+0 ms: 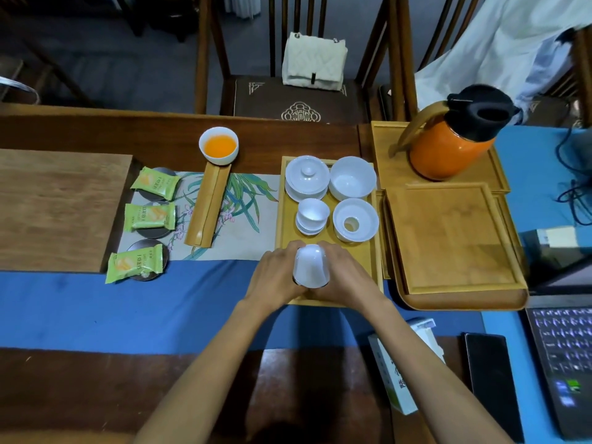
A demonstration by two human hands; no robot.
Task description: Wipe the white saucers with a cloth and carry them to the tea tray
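Observation:
Both my hands close around an upturned white cup (311, 265) at the near end of the small bamboo tea tray (279, 216). My left hand (275, 274) grips its left side and my right hand (344, 277) its right side. Farther back on that tray stand a lidded white gaiwan on a saucer (307, 178), a white bowl (352, 177), a stack of small white cups (312, 216) and a white strainer bowl (355, 220). No cloth is visible.
A larger bamboo tray stack (448, 241) lies to the right, with an orange thermos jug (448, 145) behind it. To the left lie a bamboo scoop (208, 206), a cup of orange liquid (218, 145) and three green snack packets (150, 216). A laptop (563, 363), a phone (490, 382) and a box (397, 373) are near right.

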